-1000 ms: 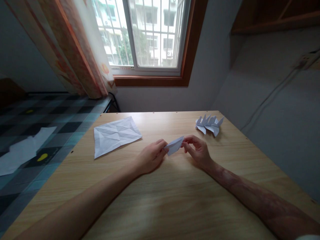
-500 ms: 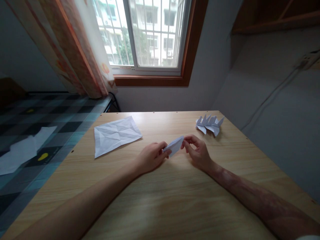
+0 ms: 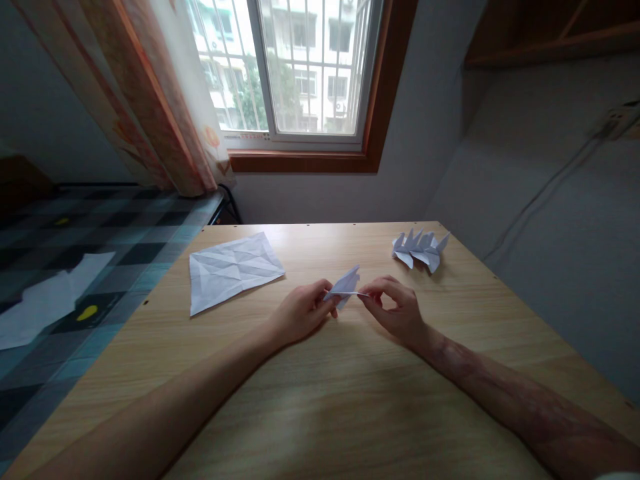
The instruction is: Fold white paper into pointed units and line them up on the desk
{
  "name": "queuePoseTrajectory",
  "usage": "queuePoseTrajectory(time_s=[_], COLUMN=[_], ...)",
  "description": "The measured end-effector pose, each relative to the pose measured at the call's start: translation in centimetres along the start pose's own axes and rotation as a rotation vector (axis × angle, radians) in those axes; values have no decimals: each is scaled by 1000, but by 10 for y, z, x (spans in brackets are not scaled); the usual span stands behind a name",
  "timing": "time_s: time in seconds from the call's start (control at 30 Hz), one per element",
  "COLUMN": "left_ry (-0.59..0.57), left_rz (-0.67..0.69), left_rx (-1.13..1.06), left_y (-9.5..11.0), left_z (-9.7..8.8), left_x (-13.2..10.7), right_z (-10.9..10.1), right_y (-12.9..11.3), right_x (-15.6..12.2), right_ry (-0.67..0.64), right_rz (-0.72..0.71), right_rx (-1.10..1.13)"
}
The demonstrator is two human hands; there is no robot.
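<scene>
With fingers (image 3: 323,288) pinched close together, holds the folded white paper (image 3: 347,283) at its left end in the left hand (image 3: 300,311). In the right hand (image 3: 397,308), pinches a thin flap of the same paper by its right tip, between thumb and pointer finger, with hardly any gap. Held out in front, over the worktop (image 3: 310,400), nearer to the far edge than to the near one. Cannot tell if touching the wood underneath.

Looks light, thin and dry. Probably a bit stiff along the folds and floppy at the flaps. Likely not slippery, but easy to crush or rip if pulled hard. Best to hold by the left end with a soft squeeze, and to take the thin flap only by its tip, with the soft part of the fingers.

For edges, mind the far one, under the window (image 3: 313,73), and the slanted right one, beside the wall (image 3: 550,267). On the left, watch the edge next to the checked bed (image 3: 125,267). Steer around the creased sheet (image 3: 237,270), flat at the far left, and the spiky folded paper (image 3: 421,252) at the far right, both apart from the hands. Has the most room on the near side, between the left arm (image 3: 200,387) and the right arm (image 3: 500,390).
</scene>
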State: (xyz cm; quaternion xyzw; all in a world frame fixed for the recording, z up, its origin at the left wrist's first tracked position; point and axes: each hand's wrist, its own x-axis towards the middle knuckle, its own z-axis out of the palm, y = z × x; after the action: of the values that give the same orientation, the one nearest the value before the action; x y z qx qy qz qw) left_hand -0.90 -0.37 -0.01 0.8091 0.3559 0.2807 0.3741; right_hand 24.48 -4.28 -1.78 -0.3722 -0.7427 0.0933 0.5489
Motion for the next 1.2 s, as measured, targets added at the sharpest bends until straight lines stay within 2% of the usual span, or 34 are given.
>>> queuePoseTrajectory(time_s=[0.13,0.3,0.5,0.67,0.83,0.97,1.03,1.1,1.2], left_ry=[44,7,-78,-130,-176,-136,-127,-131,-141], left_rz=[-10,-68,-56,-16,7,41,41,29,13], left_rx=[-214,-378,-471,-553,-533,-406,-348,-328,-343], left_y=[2,4,1,-2,1,2,1,-1,-3], left_z=[1,0,2,3,-1,0,1,1,1], left_x=[2,2,3,4,1,0,1,1,1], right_z=[-2,-3,-2,-1,-1,0,1,1,2], right_y=[-7,-13,-13,-15,-15,-15,-14,-12,-6], right_x=[3,8,6,7,8,8,6,4,1], right_ry=[-110,-321,-377,-481,-447,-509,-489,-387,-175], right_rz=[-138,-226,-282,-250,-204,-242,-234,-164,19], right_rx=[39,48,42,102,101,112,123,128,100])
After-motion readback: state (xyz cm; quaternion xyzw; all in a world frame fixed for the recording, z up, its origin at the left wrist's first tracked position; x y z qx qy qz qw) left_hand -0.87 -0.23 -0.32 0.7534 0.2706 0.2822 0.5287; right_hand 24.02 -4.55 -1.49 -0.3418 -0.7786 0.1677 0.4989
